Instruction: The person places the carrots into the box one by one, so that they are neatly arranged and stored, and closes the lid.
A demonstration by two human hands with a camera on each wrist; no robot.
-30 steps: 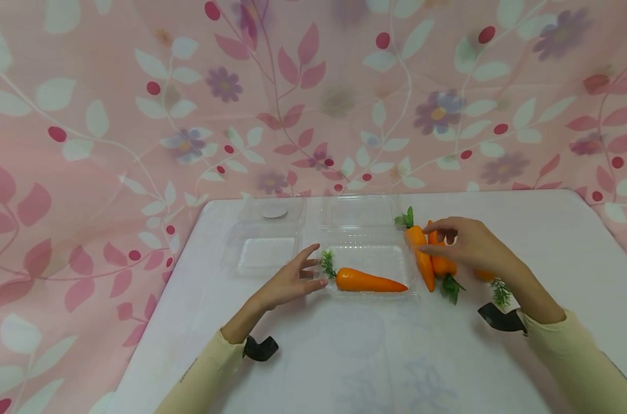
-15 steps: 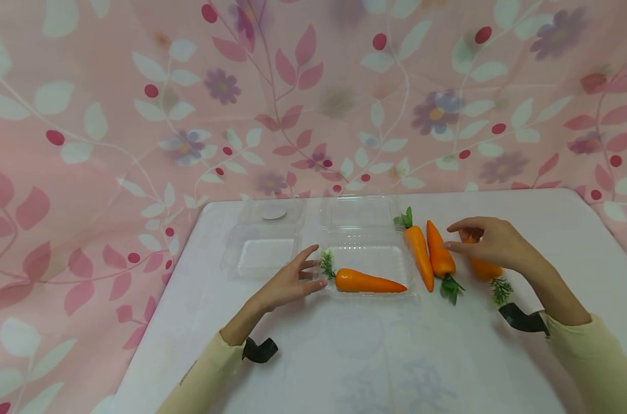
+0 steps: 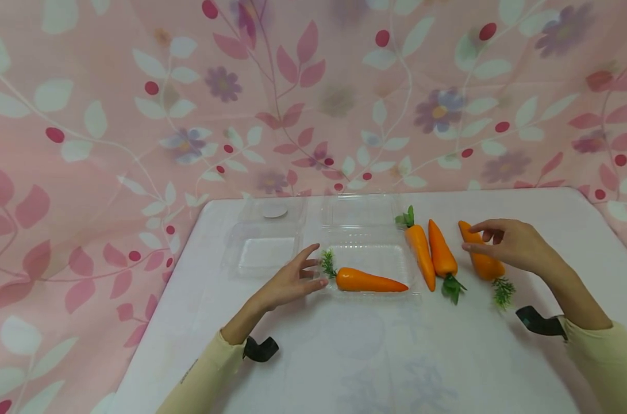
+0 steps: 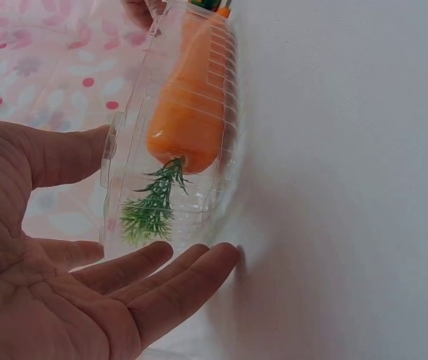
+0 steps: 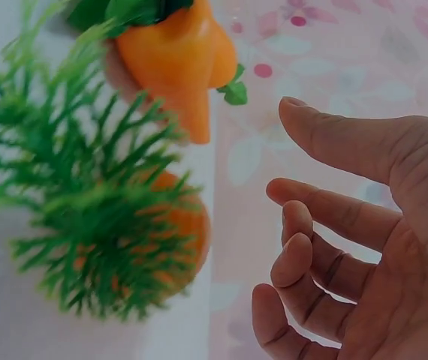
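- Carrot (image 3: 486,267), glossy orange, lies on the white table (image 3: 344,362) to the right of its neighbours, tip away from us, frilly green top (image 3: 503,292) toward us.
- By our reading it is light, stiff and hard to bruise; its smooth skin may slip or roll, and the feathery top looks the weakest part, so we favour a thumb-and-fingers hold across the thick body.
- Our right hand (image 3: 515,246) hangs over it, thumb and fingers parted and bent, with nothing between them in the wrist view; whether a fingertip touches the skin, we cannot tell.
- Just left, two more carrots, one leaf-end near (image 3: 442,253), one leaf-end far (image 3: 420,257), lie side by side, narrowing our room there.
- Beyond them sits a clear hinged container (image 3: 380,255), lid laid back, a carrot (image 3: 370,280) lengthwise along its near side; its thin walls look likely to flex or slide if bumped.
- Our left hand (image 3: 289,280) spreads at that container's left end, thumb apart; contact is uncertain.
- A second clear container (image 3: 268,252) stands farther left.
- Widest room, we judge, is the tabletop nearest us; floral cloth (image 3: 313,115) bounds the far edge.
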